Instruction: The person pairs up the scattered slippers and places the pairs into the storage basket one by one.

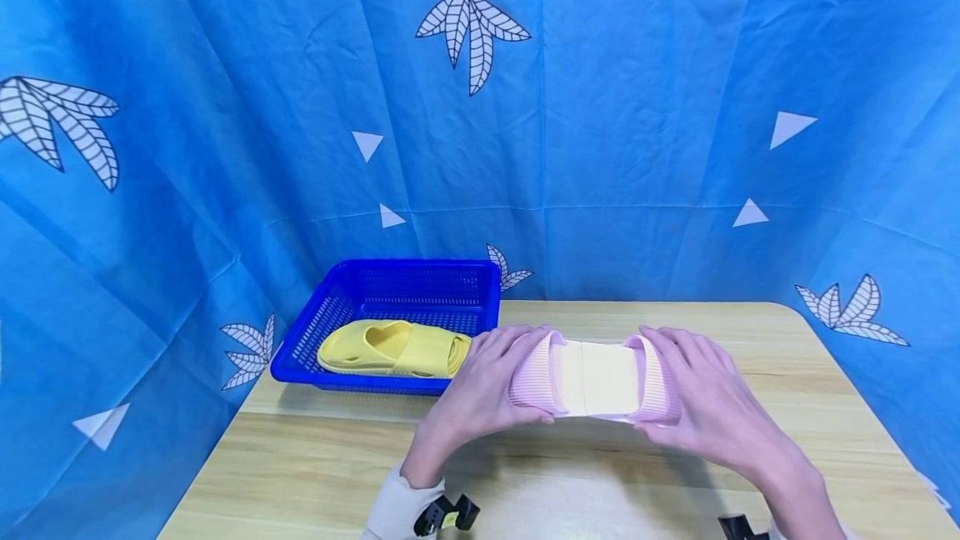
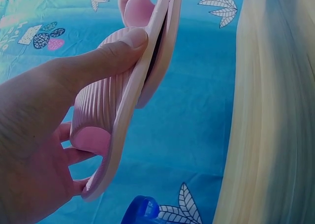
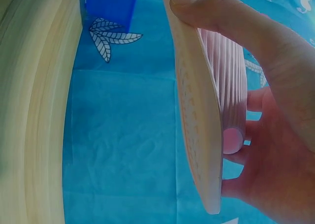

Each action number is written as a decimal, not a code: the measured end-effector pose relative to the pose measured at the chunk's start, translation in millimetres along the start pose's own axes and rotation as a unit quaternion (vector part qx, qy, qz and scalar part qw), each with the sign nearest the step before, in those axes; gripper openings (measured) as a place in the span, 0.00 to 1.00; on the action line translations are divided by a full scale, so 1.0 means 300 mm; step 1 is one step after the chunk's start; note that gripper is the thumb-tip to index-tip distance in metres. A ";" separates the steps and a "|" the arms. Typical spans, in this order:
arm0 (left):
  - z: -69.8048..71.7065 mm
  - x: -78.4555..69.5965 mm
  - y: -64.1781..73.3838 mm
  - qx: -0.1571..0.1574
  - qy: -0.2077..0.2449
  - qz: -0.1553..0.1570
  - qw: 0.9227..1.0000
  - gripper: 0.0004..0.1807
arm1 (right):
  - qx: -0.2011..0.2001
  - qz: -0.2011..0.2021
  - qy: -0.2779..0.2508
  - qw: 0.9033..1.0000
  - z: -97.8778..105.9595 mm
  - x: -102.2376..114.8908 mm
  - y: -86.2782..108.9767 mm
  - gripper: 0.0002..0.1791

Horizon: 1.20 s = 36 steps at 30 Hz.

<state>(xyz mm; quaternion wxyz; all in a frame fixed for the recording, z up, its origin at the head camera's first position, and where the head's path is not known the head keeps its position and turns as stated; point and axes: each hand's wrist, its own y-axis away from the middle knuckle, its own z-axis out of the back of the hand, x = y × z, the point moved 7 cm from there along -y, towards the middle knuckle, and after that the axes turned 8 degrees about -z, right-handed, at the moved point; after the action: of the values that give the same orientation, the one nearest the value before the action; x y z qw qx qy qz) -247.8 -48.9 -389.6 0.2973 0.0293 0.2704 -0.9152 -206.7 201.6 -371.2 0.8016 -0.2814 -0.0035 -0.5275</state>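
Note:
A pair of pink slippers is held up over the table, lying end over end with their soles overlapping. My left hand [image 1: 483,382] grips the left pink slipper [image 1: 534,382] around its ribbed strap, the thumb on the near edge of the sole. On the other side, my right hand [image 1: 708,402] holds the right pink slipper [image 1: 660,390] the same way, thumb on the sole's edge and fingers behind the strap. In the left wrist view a narrow dark gap shows between the two soles.
A blue perforated basket [image 1: 330,298] stands at the table's back left, just beyond my left hand. Inside lie yellow slippers [image 1: 390,348]. A wooden table [image 1: 787,390] spreads under the hands, and a blue patterned curtain [image 1: 600,148] hangs behind and beside it.

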 end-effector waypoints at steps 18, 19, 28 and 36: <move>-0.022 -0.014 -0.002 0.006 -0.009 -0.004 1.000 0.62 | 0.017 -0.004 -0.026 0.999 -0.026 0.018 0.000 0.65; -0.024 -0.015 -0.003 0.008 -0.010 -0.004 1.000 0.61 | 0.019 -0.003 -0.027 0.999 -0.028 0.020 -0.001 0.65; -0.039 -0.030 -0.013 0.015 -0.004 -0.007 1.000 0.62 | 0.018 0.008 -0.027 0.999 -0.041 0.039 -0.002 0.64; -0.047 -0.046 -0.017 0.010 -0.008 -0.016 1.000 0.62 | 0.016 0.015 -0.023 0.999 -0.054 0.054 -0.001 0.63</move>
<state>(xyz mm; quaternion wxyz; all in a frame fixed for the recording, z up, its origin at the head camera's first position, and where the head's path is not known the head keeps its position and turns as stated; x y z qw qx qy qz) -240.7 -31.0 -396.1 0.2845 0.0211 0.2589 -0.9228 -204.6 180.5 -379.6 0.8135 -0.2800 -0.0262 -0.5090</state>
